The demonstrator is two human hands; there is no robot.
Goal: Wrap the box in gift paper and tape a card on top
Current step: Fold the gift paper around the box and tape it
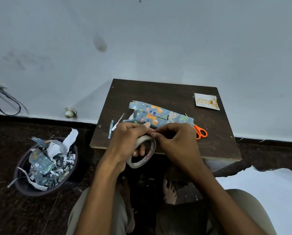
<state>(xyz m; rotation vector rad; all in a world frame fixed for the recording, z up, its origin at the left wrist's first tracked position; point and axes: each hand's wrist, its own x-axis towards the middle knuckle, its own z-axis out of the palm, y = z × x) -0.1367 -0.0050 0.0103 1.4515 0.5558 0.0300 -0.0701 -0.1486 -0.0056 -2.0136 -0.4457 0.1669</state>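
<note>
A long flat box wrapped in blue animal-print gift paper [160, 114] lies across the middle of the small dark wooden table [214, 143]. A white "Happy Birthday" card [206, 101] sits at the table's far right corner. My left hand [127, 141] grips a roll of clear tape [145, 155] over the table's front edge, fingers through its core. My right hand [174, 141] pinches at the roll's top edge, right beside my left thumb. Both hands hide the box's near side.
Orange-handled scissors [200, 132] lie right of my right hand, partly under the box. Paper strips [111, 127] lie at the table's left. A dark bin [45, 167] full of paper scraps stands on the floor to the left. White paper [260, 182] lies at the lower right.
</note>
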